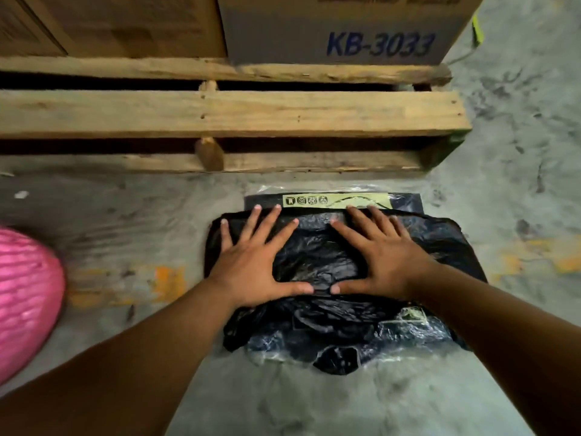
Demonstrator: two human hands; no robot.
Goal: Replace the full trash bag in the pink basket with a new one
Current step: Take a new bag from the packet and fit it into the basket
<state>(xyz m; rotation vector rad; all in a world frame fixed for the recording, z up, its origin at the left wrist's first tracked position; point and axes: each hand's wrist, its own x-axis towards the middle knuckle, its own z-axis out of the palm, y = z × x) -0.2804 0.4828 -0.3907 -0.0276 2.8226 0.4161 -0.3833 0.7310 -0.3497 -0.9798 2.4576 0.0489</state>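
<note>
Hands lay flat on a black trash bag (317,256) on the concrete floor (132,234), the left hand (251,265) and the right hand (383,262) side by side, fingers spread apart, thumbs almost touching. Under it was a clear pack of bags (339,201) near a wooden pallet (220,111). The pink basket (25,294) stood well apart at the left edge.

- Looking like a warehouse/storage area
- Wooden pallet (232,113) sitting on stained concrete floor (518,121)
- Cardboard box (339,26) mktd "KB-3033" resting on it
</note>
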